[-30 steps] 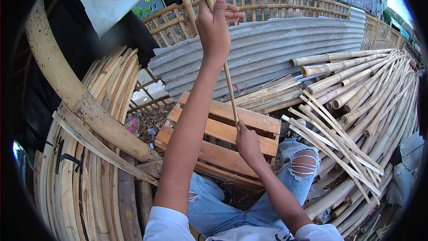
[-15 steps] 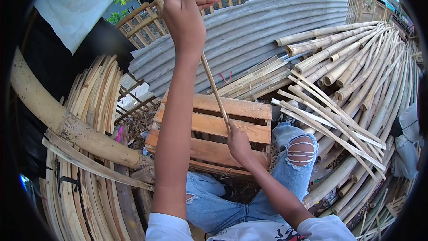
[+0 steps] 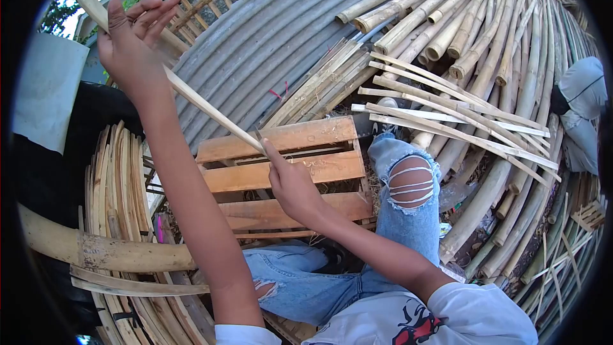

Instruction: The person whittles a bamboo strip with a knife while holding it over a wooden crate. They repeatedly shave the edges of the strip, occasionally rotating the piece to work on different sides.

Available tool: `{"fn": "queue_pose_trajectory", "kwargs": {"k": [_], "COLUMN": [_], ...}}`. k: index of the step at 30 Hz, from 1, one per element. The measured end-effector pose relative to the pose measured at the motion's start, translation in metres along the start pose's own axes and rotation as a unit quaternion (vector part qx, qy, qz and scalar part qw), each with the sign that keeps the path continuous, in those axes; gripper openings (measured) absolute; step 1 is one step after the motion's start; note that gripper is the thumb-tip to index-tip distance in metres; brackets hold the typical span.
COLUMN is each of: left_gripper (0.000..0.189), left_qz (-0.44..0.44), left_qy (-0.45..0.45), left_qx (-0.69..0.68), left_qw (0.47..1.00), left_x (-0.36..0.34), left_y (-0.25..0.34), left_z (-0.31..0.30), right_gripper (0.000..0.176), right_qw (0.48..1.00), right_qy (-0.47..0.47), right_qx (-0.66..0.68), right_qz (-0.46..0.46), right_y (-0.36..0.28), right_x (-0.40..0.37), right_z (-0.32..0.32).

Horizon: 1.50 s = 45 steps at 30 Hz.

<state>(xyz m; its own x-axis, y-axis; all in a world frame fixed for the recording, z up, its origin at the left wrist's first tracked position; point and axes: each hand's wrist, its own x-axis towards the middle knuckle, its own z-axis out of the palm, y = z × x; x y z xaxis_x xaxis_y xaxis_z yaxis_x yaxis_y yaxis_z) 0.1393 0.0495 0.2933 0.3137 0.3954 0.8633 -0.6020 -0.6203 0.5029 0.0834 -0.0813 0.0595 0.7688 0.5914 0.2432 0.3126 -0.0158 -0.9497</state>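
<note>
A long pale bamboo strip [image 3: 207,110] slants across the view from upper left to the centre. My left hand [image 3: 135,48] is raised at the upper left; the strip runs through the crook of its thumb, and its fingers stretch out to the right. At the strip's lower end, my right hand [image 3: 295,190] is closed around it, above a slatted wooden crate [image 3: 287,176]. A small dark sliver shows by the right fingertips, too little to name. Part of the strip is hidden behind my left hand and wrist.
Bamboo poles [image 3: 472,57] fan out at the right, with split strips [image 3: 460,112] lying across them. More split bamboo [image 3: 118,185] and a thick bamboo pole [image 3: 128,254] are at the left. Corrugated sheeting [image 3: 255,38] stands behind. Another person's clothed leg [image 3: 581,115] shows at far right.
The view has turned and tipped. The bamboo strip leans more to the left, my left hand now appears farther left and lower, and my right hand appears farther left.
</note>
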Motion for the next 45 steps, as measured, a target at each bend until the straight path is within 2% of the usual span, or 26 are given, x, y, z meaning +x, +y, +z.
{"fn": "queue_pose_trajectory", "kwargs": {"k": [3,9,11,13,15,17,19,20,23,27,28,30,32,35,36,37,39,41,43,45], "left_gripper": [0.041,0.039,0.039,0.039,0.039,0.04,0.041,0.041,0.04,0.039,0.039,0.039,0.038,0.038,0.038,0.038,0.038,0.038,0.037,0.038], "left_qz": [0.0,0.002,0.008,0.026,0.006,0.009,0.011,0.009,0.015,0.019,0.013,0.016,0.007,0.014,0.012,0.017,0.033,0.015,0.022,0.029], "left_qy": [0.003,0.002,0.0,0.0,0.0,0.001,0.006,0.008,0.014,-0.003,0.007,0.013,0.006,-0.024,-0.024,-0.019,-0.015,-0.01,-0.029,-0.034], "left_qx": [0.013,0.009,0.015,0.014,0.01,0.01,0.011,0.017,0.007,0.005,0.015,0.018,0.017,0.02,0.02,0.024,0.023,0.033,0.016,0.013], "left_qw": [1.0,1.0,1.0,1.0,1.0,1.0,1.0,1.0,1.0,1.0,1.0,1.0,1.0,0.999,0.999,0.999,0.999,0.999,0.999,0.999], "left_x": [-0.007,-0.004,-0.007,-0.009,-0.011,-0.009,-0.009,-0.011,-0.007,-0.01,-0.012,-0.014,-0.015,-0.011,-0.012,-0.015,-0.014,-0.014,-0.011,-0.011], "left_y": [0.004,0.007,0.011,0.014,0.016,0.015,0.013,0.012,0.014,0.012,0.015,0.019,0.018,0.012,0.012,0.013,0.016,0.016,0.011,0.01], "left_z": [0.0,0.003,0.002,0.0,-0.004,-0.006,-0.009,-0.012,-0.013,-0.011,-0.01,-0.002,-0.004,-0.008,-0.006,-0.003,0.0,0.002,0.003,0.003], "right_gripper": [0.046,0.05,0.047,0.044,0.045,0.045,0.046,0.048,0.051,0.049,0.046,0.045,0.044,0.044,0.044,0.044,0.044,0.044,0.045,0.044], "right_qw": [0.997,0.996,1.0,0.999,0.994,0.995,0.998,0.997,0.998,0.997,1.0,1.0,0.999,0.999,1.0,1.0,0.99,0.99,0.995,0.995], "right_qy": [0.017,-0.063,-0.008,0.008,-0.039,-0.034,-0.03,-0.029,0.0,-0.061,-0.002,0.008,0.012,-0.033,-0.022,-0.023,-0.051,-0.056,-0.047,-0.029], "right_qx": [-0.066,-0.03,-0.005,-0.011,-0.015,0.017,0.046,0.046,0.043,0.025,0.009,0.015,0.033,0.029,0.007,0.008,-0.071,-0.072,0.008,0.026], "right_qz": [0.024,0.056,0.027,0.031,0.099,0.087,0.033,0.056,0.036,0.038,0.003,-0.001,-0.023,0.004,0.011,0.015,0.111,0.109,0.09,0.093], "right_y": [0.039,0.027,0.02,0.046,0.071,0.052,0.013,0.011,0.033,-0.006,0.002,0.041,0.037,-0.003,-0.009,0.001,0.048,0.075,0.076,0.037], "right_x": [-0.021,-0.001,-0.01,-0.024,-0.025,-0.014,-0.01,-0.018,-0.027,-0.002,-0.012,-0.026,-0.014,0.004,0.001,-0.01,-0.031,-0.031,-0.02,-0.011], "right_z": [0.022,0.004,0.013,0.019,0.022,0.015,0.004,0.009,0.014,-0.004,0.011,0.019,0.011,-0.002,0.001,0.006,0.022,0.021,0.017,0.012]}}
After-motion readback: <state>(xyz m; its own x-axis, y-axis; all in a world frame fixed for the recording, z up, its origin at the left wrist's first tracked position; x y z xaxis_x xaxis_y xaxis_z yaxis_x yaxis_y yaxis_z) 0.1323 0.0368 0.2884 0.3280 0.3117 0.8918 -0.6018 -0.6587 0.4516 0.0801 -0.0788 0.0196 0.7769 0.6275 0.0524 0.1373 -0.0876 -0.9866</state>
